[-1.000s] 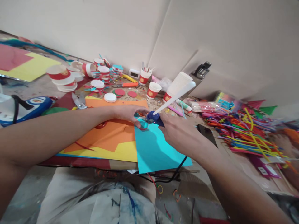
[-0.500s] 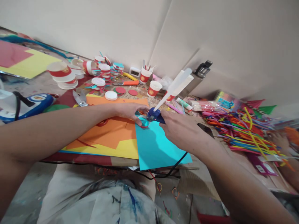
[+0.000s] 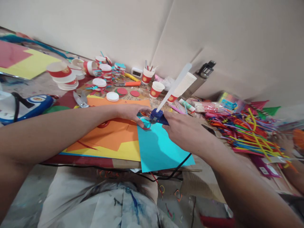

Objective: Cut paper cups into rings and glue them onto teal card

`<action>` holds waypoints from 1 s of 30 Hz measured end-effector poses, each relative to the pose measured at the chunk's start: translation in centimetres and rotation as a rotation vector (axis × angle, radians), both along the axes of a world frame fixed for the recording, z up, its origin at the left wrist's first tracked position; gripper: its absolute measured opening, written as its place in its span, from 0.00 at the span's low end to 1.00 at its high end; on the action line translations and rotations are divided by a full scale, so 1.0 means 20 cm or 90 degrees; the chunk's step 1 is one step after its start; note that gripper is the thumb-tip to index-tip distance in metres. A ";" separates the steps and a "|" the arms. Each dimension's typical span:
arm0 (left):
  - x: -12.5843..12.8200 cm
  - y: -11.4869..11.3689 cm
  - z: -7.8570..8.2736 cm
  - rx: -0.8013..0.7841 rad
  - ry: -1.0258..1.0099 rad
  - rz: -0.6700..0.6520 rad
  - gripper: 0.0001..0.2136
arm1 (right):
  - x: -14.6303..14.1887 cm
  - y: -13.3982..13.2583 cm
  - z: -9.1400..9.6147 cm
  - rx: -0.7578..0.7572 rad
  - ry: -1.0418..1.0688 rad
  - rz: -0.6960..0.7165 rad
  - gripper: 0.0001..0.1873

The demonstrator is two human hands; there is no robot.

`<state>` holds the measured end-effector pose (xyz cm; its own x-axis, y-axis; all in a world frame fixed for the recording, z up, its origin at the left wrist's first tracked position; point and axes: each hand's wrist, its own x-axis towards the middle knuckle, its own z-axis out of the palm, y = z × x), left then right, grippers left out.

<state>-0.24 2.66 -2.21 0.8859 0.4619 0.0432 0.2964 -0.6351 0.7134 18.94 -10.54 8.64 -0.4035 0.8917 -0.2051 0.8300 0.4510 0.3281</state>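
Observation:
My right hand (image 3: 179,128) is closed round the handle of a blue hot glue gun (image 3: 156,116), from which a long whitish glue stick (image 3: 174,87) rises at a slant. The gun's front end is over a small round cup piece (image 3: 146,124) with a white rim, a red edge and blue inside. At its left side, my left hand (image 3: 135,114) grips this piece with thumb and fingers. Beneath lie a turquoise paper sheet (image 3: 159,148) and orange paper (image 3: 114,136). The gun's nozzle is too small to make out.
Cut paper-cup pieces (image 3: 105,70), a white lid (image 3: 112,96), an orange-handled cutter (image 3: 132,84) and paper cups (image 3: 156,90) stand behind. Pipe cleaners (image 3: 251,136) are heaped at right, near another person's hand (image 3: 282,141). A black cable (image 3: 181,165) crosses the front edge.
The glue stick's top has swung slightly left and down in view. Both hands keep nearly the same place, still holding the glue gun and the cup piece.

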 end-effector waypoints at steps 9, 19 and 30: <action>0.00 0.01 -0.01 -0.011 0.000 -0.008 0.32 | 0.01 0.01 0.01 0.014 0.008 0.042 0.12; 0.00 0.02 -0.03 -0.019 -0.013 -0.017 0.31 | -0.05 0.04 -0.03 0.022 0.054 -0.083 0.14; 0.00 0.02 -0.02 0.007 0.013 -0.003 0.32 | -0.02 -0.01 0.00 0.010 -0.002 -0.021 0.13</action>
